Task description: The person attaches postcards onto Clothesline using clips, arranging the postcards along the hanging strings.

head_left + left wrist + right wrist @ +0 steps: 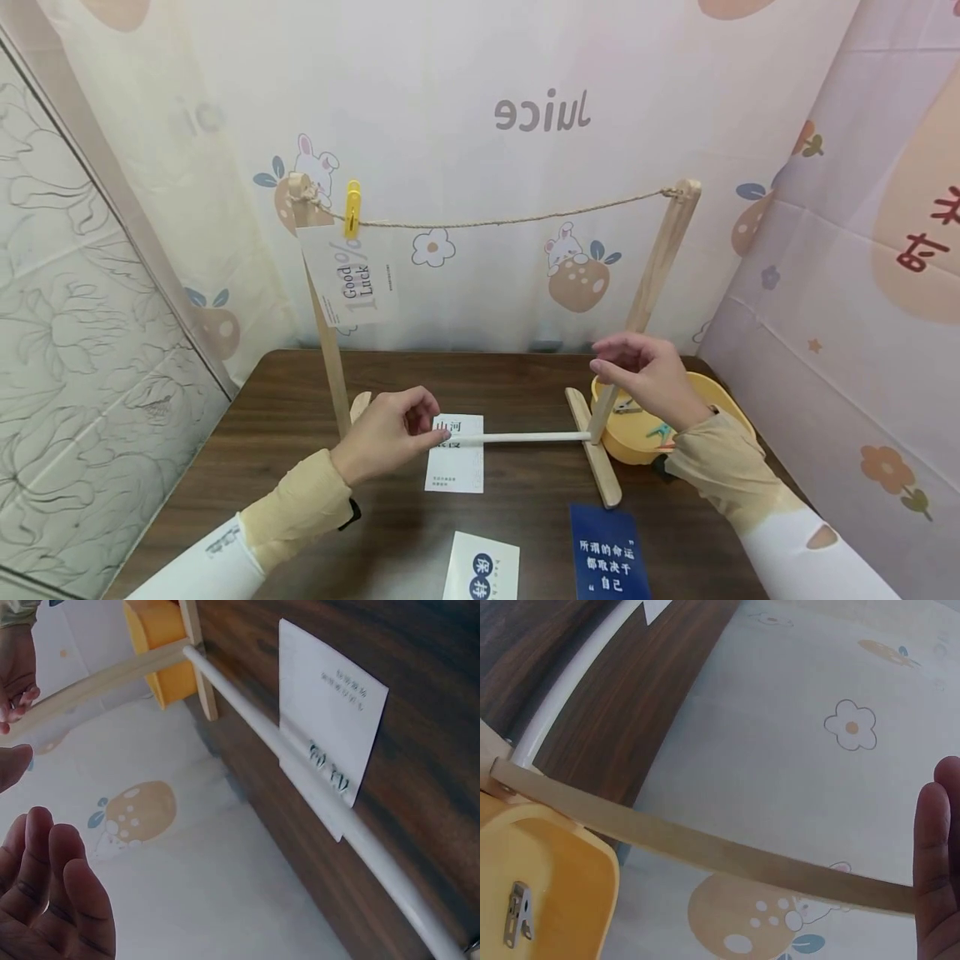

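Note:
My left hand point(392, 433) is over the white crossbar point(532, 437) of a wooden stand, its fingers loosely bent with nothing between them. Beyond the crossbar's right end, my right hand point(651, 377) is raised in front of the right post point(660, 258) and over a yellow basin point(630, 437), also holding nothing. A twine line point(480, 223) joins the tops of the posts. On its left part, a yellow clothespin point(352, 208) holds a white "Good Luck" card point(360, 292). Below the crossbar lies a white card with Chinese characters point(455, 471).
Near the front of the dark wooden table point(262, 442) lie a white card with blue circles point(483, 571) and a blue card point(609, 554). Inside the basin are several clips, including a metal one point(517, 915). Printed curtains point(465, 325) hang behind.

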The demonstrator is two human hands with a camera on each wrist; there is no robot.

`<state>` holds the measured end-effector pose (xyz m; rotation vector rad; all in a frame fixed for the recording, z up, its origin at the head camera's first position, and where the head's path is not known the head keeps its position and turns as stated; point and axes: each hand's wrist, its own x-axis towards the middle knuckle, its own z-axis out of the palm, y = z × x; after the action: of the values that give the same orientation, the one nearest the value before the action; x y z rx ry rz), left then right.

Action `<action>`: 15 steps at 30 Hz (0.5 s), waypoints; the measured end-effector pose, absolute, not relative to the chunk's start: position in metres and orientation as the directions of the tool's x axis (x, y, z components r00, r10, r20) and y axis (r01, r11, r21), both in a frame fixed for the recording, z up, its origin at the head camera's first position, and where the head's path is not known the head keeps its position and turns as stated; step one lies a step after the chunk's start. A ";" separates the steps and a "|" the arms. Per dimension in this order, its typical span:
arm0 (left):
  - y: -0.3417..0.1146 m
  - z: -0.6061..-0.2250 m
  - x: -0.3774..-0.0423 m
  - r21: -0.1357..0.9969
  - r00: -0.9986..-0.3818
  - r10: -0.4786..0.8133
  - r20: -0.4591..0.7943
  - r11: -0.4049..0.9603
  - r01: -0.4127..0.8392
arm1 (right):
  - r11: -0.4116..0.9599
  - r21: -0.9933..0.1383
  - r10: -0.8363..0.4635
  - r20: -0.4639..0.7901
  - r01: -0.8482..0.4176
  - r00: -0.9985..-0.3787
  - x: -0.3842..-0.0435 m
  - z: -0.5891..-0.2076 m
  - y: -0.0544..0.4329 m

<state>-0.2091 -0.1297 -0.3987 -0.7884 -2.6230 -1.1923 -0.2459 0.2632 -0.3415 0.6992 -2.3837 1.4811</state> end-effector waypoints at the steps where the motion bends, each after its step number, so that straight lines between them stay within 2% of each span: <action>1: -0.129 -0.400 -0.209 0.656 -0.849 0.403 0.341 0.545 0.523 | 0.366 -0.773 -0.262 0.449 -0.519 -0.854 -0.246 -0.343 0.264; 15: -0.121 -0.430 -0.208 0.647 -0.843 0.459 0.279 0.559 0.518 | 0.387 -0.785 -0.219 0.432 -0.484 -0.875 -0.247 -0.356 0.290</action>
<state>-0.2081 -0.1206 -0.4304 -0.8496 -2.7038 -1.1628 -0.2473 0.2897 -0.3559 0.6203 -2.3906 1.4839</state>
